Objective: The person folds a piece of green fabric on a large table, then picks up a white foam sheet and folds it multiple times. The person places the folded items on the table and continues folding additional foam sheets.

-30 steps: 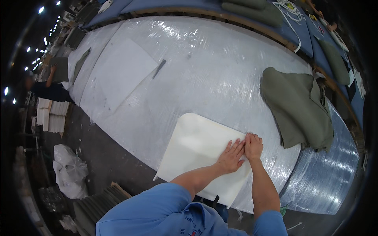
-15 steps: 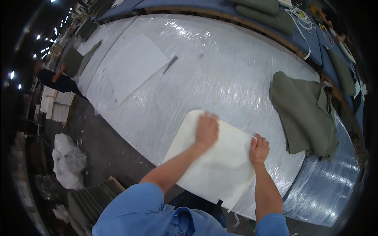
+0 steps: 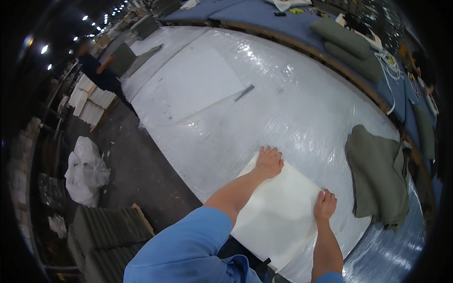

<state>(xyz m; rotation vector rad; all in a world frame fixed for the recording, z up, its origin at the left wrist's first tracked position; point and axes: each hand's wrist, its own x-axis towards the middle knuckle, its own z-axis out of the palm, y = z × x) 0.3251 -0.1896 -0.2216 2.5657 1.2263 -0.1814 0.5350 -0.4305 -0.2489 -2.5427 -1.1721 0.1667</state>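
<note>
A cream-white foam pad point(image 3: 278, 212) lies on the plastic-covered table point(image 3: 207, 155), close in front of me. At the pad's far left corner is my left hand point(image 3: 270, 164), palm down, its fingers curled over the edge and hiding the corner. My right hand point(image 3: 325, 205) grips the far right corner, its fingers bent round the edge. Right of the pad, apart from my right hand, lies a crumpled olive-green cloth cover point(image 3: 377, 177).
A large white sheet point(image 3: 203, 85) lies farther back, a dark strip point(image 3: 244, 93) beside it. Green cushions point(image 3: 342, 37) and a white cord point(image 3: 388, 63) rest on the blue table point(image 3: 250, 16). Left are a person point(image 3: 99, 70), a plastic bag point(image 3: 86, 170) and stacked green pieces point(image 3: 106, 231).
My left hand has moved from the pad's upper surface to its far left corner. My right hand stays at the far right corner. The whole view has shifted.
</note>
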